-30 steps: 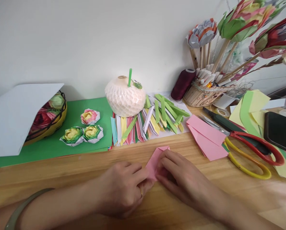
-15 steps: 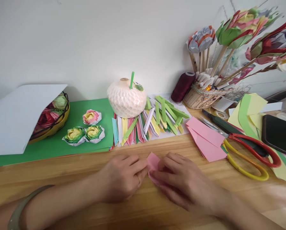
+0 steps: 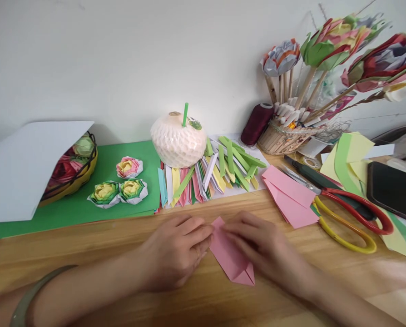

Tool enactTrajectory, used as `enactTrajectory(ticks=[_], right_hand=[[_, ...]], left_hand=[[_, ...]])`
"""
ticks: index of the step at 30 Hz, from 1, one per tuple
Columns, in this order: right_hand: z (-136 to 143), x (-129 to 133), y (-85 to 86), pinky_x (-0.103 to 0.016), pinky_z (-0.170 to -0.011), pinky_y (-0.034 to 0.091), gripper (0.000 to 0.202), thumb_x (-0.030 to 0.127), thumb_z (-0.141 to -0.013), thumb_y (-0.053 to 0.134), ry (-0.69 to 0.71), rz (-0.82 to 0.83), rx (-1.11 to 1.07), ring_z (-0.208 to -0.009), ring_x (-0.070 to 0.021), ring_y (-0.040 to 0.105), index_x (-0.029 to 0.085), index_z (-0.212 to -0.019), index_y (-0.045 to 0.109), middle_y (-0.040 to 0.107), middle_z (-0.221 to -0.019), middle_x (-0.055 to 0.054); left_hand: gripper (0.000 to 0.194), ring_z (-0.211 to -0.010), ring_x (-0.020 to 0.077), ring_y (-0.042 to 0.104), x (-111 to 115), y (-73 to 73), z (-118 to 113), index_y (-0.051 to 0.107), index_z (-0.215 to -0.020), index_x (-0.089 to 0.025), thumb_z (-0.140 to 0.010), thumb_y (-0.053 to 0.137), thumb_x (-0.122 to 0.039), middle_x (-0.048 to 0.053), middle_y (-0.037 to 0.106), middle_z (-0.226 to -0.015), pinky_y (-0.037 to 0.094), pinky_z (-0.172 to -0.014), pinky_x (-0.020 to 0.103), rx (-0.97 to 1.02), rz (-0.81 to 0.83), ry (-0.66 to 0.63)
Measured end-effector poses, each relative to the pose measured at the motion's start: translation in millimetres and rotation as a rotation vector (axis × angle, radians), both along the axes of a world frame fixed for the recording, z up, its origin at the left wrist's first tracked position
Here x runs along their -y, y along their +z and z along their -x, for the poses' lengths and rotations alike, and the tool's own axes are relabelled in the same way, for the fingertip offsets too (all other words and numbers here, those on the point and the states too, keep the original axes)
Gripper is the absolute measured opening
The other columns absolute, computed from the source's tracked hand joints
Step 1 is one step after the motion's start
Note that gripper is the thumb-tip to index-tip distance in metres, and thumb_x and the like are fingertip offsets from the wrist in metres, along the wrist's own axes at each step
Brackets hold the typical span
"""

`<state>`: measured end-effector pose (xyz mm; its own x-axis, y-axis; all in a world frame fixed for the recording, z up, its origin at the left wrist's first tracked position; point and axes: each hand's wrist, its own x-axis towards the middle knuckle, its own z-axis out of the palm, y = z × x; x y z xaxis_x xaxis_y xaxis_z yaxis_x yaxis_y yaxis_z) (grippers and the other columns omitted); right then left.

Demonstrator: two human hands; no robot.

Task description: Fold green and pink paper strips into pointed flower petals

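Observation:
A pink sheet of paper lies slantwise on the wooden table, with a fold along its length and a creased corner at the near end. My left hand is closed, its thumb and finger pinching the sheet's upper left edge. Against the right side rests my right hand, fingers bent together on the paper's upper edge. Farther right, a small stack of pink paper lies beside scissors with red and yellow handles.
Folded paper strips spread behind my hands, next to a white textured pot. Three paper flowers sit on green sheets. A basket stands left; a phone and a container of paper flowers stand right.
My right hand has slid up and to the right along the pink paper, uncovering its near end and folded corner. My left hand has barely moved. The view has shifted slightly.

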<state>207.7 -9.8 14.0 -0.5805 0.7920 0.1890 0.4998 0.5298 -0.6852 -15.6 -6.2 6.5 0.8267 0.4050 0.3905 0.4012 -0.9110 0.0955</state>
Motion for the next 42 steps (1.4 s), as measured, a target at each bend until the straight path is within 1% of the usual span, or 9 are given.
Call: enactTrajectory(ticks=[2, 4, 9, 13, 16, 19, 23, 28, 42], right_hand=[[1, -2, -3.8, -0.025, -0.064, 0.045, 0.017, 0.018, -0.092, 0.047, -0.167, -0.019, -0.001, -0.072, -0.0142, 0.057, 0.017, -0.097, 0.063, 0.061, -0.082, -0.004], [3, -2, -5.4, -0.025, -0.058, 0.043, 0.012, 0.021, -0.091, 0.051, -0.231, -0.006, 0.047, -0.066, -0.0139, 0.056, 0.017, -0.092, 0.062, 0.061, -0.076, -0.002], [8, 0, -4.5, -0.023, -0.050, 0.038, 0.017, 0.023, -0.088, 0.055, -0.226, -0.020, 0.136, -0.058, -0.0130, 0.052, 0.019, -0.071, 0.056, 0.058, -0.066, 0.000], [9, -1, -5.0, -0.023, -0.051, 0.039, 0.011, 0.018, -0.087, 0.055, -0.233, -0.018, 0.111, -0.059, -0.0130, 0.053, 0.018, -0.076, 0.057, 0.059, -0.069, 0.000], [7, -2, -6.8, -0.025, -0.058, 0.044, 0.011, 0.016, -0.088, 0.052, -0.209, -0.046, 0.112, -0.068, -0.0150, 0.056, 0.018, -0.082, 0.061, 0.060, -0.076, -0.003], [5, -2, -10.1, -0.027, -0.064, 0.046, 0.016, 0.015, -0.092, 0.048, -0.137, -0.159, 0.109, -0.073, -0.0160, 0.057, 0.017, -0.087, 0.064, 0.060, -0.081, -0.005], [1, -2, -12.4, -0.026, -0.063, 0.045, 0.018, 0.017, -0.095, 0.046, -0.028, -0.348, 0.138, -0.074, -0.0161, 0.055, 0.015, -0.090, 0.064, 0.060, -0.081, -0.006], [-1, -4, -8.0, -0.027, -0.058, 0.041, 0.030, 0.017, -0.099, 0.035, 0.087, -0.466, 0.206, -0.071, -0.0164, 0.051, 0.012, -0.091, 0.063, 0.059, -0.078, -0.007], [-1, -2, -0.2, -0.031, -0.056, 0.038, 0.034, 0.013, -0.098, 0.031, 0.193, -0.524, 0.327, -0.066, -0.0179, 0.047, 0.012, -0.083, 0.062, 0.057, -0.073, -0.007]], left_hand=[[0.023, -0.094, 0.0243, 0.057, -1, -0.1, 1, 0.064, -0.101, -0.005, -0.090, 0.044, -0.010, 0.013, 0.067, -0.107, 0.051, -0.077, 0.039, 0.028, -0.010, -0.023], [0.023, -0.099, 0.0251, 0.056, -2, 0.3, 3, 0.065, -0.101, -0.006, -0.090, 0.045, -0.010, 0.012, 0.066, -0.111, 0.049, -0.083, 0.041, 0.038, -0.017, -0.036], [0.023, -0.104, 0.0265, 0.053, -4, 0.4, 5, 0.065, -0.102, -0.007, -0.090, 0.045, -0.012, 0.010, 0.065, -0.115, 0.044, -0.093, 0.045, 0.020, -0.062, -0.023], [0.020, -0.098, 0.0231, 0.055, -8, -1.4, 5, 0.066, -0.097, -0.009, -0.090, 0.048, -0.011, 0.007, 0.068, -0.101, 0.044, -0.092, 0.041, 0.065, -0.029, -0.052], [0.015, -0.097, 0.0216, 0.055, -10, -1.6, 5, 0.066, -0.092, -0.010, -0.090, 0.051, -0.011, 0.005, 0.069, -0.098, 0.044, -0.092, 0.040, 0.095, -0.011, -0.059], [0.015, -0.097, 0.0220, 0.056, -11, -0.8, 5, 0.066, -0.093, -0.010, -0.091, 0.051, -0.012, 0.005, 0.069, -0.098, 0.044, -0.092, 0.040, 0.089, -0.019, -0.071], [0.017, -0.096, 0.0222, 0.056, -13, 0.6, 6, 0.065, -0.095, -0.010, -0.092, 0.049, -0.013, 0.006, 0.068, -0.098, 0.046, -0.090, 0.040, 0.058, 0.012, -0.071], [0.017, -0.100, 0.0224, 0.056, -13, 0.8, 5, 0.065, -0.097, -0.010, -0.092, 0.049, -0.012, 0.007, 0.067, -0.104, 0.047, -0.091, 0.041, 0.060, 0.013, -0.062], [0.025, -0.107, 0.0249, 0.057, -13, -3.0, 9, 0.064, -0.109, -0.012, -0.091, 0.048, -0.013, 0.003, 0.070, -0.111, 0.044, -0.095, 0.044, 0.044, -0.045, -0.070]])
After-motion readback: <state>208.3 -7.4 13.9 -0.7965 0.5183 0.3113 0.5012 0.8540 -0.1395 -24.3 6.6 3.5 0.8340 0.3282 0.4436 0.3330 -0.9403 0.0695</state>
